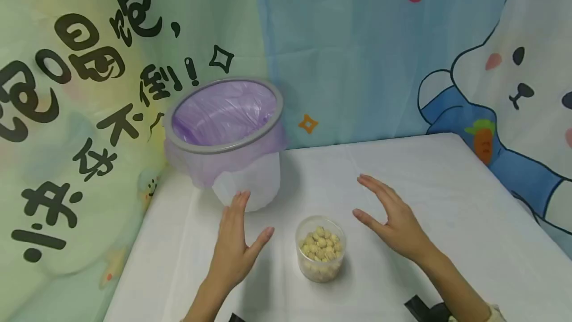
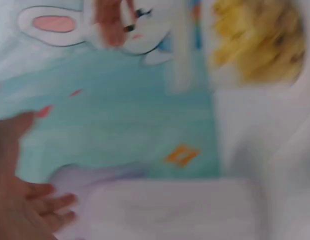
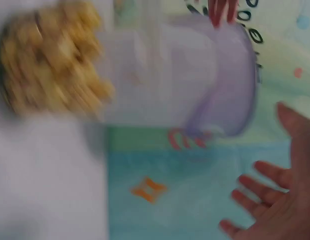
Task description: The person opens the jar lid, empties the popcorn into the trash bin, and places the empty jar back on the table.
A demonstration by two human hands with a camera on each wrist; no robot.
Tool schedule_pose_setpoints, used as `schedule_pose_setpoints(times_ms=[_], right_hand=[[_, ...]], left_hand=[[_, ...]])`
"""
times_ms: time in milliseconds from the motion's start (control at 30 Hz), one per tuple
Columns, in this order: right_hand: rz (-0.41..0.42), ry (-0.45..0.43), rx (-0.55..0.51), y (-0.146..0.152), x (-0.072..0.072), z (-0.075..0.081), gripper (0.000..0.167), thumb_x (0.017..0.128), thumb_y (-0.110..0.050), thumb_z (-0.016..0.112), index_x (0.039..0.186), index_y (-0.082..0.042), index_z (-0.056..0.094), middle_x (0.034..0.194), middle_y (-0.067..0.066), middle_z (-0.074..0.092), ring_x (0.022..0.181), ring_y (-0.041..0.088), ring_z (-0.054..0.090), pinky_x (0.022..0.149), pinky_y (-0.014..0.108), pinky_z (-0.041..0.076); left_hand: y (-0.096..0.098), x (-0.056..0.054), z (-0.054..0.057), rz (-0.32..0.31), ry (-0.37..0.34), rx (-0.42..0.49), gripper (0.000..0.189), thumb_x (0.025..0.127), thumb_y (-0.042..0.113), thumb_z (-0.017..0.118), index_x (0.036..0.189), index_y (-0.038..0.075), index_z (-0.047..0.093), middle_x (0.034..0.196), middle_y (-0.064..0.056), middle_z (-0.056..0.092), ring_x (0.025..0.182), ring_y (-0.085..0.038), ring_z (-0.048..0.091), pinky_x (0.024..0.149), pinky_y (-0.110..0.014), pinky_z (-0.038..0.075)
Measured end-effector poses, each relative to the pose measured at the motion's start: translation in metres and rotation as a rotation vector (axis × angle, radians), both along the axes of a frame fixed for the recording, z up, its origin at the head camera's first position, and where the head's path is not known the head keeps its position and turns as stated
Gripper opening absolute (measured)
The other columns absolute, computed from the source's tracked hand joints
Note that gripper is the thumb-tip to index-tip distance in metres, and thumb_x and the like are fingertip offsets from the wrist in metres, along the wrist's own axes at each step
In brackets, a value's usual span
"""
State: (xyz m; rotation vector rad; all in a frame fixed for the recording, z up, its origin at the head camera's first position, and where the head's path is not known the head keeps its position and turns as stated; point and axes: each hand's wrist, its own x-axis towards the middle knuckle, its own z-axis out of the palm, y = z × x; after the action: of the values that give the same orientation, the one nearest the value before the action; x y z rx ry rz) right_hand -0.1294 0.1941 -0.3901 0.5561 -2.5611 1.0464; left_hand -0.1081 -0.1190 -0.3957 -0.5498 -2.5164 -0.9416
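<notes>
A clear round tub [image 1: 320, 273] of pale yellow, roundish pieces [image 1: 321, 244] stands upright on the table between the two hands. To its left, my left hand [image 1: 237, 247] hovers with straight fingers and the thumb spread, holding nothing. My right hand [image 1: 395, 220] is raised to the right of the tub, its fingers extended and apart from it. In the left wrist view the yellow pieces [image 2: 257, 40] are blurred. The right wrist view shows the tub's contents [image 3: 52, 60] blurred as well, with the spread fingers of my right hand [image 3: 275, 200] at the lower right.
Behind the left hand stands a white bin [image 1: 256, 183] with a grey rim [image 1: 223, 149] and a purple liner bag [image 1: 223, 113]. A white cloth covers the table [image 1: 447, 178]. Printed curtains [image 1: 339, 53] hang along the back and left side.
</notes>
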Motion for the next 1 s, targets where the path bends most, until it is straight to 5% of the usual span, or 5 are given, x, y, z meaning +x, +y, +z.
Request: schedule_pose_setpoints(times_ms=[200, 367, 500, 700, 1000], right_hand=[[0.183, -0.095, -0.157, -0.034, 0.005, -0.034, 0.073, 0.081, -0.014, 0.07, 0.143, -0.018, 0.033, 0.144, 0.004, 0.035, 0.131, 0.031, 0.03, 0.096, 0.062, 0.029], [0.268, -0.179, -0.192, -0.047, 0.007, -0.054, 0.083, 0.076, -0.019, 0.075, 0.145, -0.018, 0.029, 0.146, 0.005, 0.03, 0.131, 0.036, 0.027, 0.092, 0.068, 0.028], [0.298, -0.198, -0.182, -0.051, 0.007, -0.064, 0.092, 0.07, -0.024, 0.079, 0.145, -0.016, 0.027, 0.146, 0.009, 0.028, 0.131, 0.039, 0.026, 0.089, 0.07, 0.028], [0.332, -0.186, -0.199, -0.053, 0.007, -0.071, 0.099, 0.063, -0.028, 0.084, 0.144, -0.013, 0.029, 0.144, 0.011, 0.029, 0.129, 0.039, 0.027, 0.09, 0.069, 0.03], [0.315, -0.165, -0.189, -0.053, 0.007, -0.072, 0.099, 0.061, -0.03, 0.085, 0.142, -0.009, 0.033, 0.142, 0.011, 0.03, 0.128, 0.036, 0.03, 0.092, 0.065, 0.032]], left_hand=[[0.028, 0.002, -0.053, -0.148, -0.131, 0.219, 0.095, 0.077, 0.043, 0.071, 0.147, 0.012, 0.015, 0.148, -0.011, 0.026, 0.134, -0.028, 0.025, 0.102, -0.052, 0.029], [0.046, -0.001, -0.095, -0.221, -0.249, 0.275, 0.118, 0.063, 0.043, 0.082, 0.148, 0.015, 0.006, 0.148, -0.011, 0.025, 0.134, -0.03, 0.024, 0.102, -0.054, 0.028], [0.058, -0.002, -0.119, -0.272, -0.337, 0.324, 0.123, 0.06, 0.037, 0.085, 0.148, 0.012, 0.003, 0.148, -0.017, 0.021, 0.134, -0.035, 0.022, 0.101, -0.055, 0.028], [0.071, -0.007, -0.133, -0.318, -0.377, 0.402, 0.121, 0.06, 0.027, 0.087, 0.147, 0.007, 0.006, 0.148, -0.015, 0.023, 0.131, -0.032, 0.03, 0.102, -0.05, 0.03], [0.081, -0.011, -0.136, -0.335, -0.372, 0.435, 0.109, 0.063, 0.025, 0.086, 0.145, 0.012, 0.015, 0.139, -0.012, 0.038, 0.122, -0.022, 0.042, 0.101, -0.04, 0.036]])
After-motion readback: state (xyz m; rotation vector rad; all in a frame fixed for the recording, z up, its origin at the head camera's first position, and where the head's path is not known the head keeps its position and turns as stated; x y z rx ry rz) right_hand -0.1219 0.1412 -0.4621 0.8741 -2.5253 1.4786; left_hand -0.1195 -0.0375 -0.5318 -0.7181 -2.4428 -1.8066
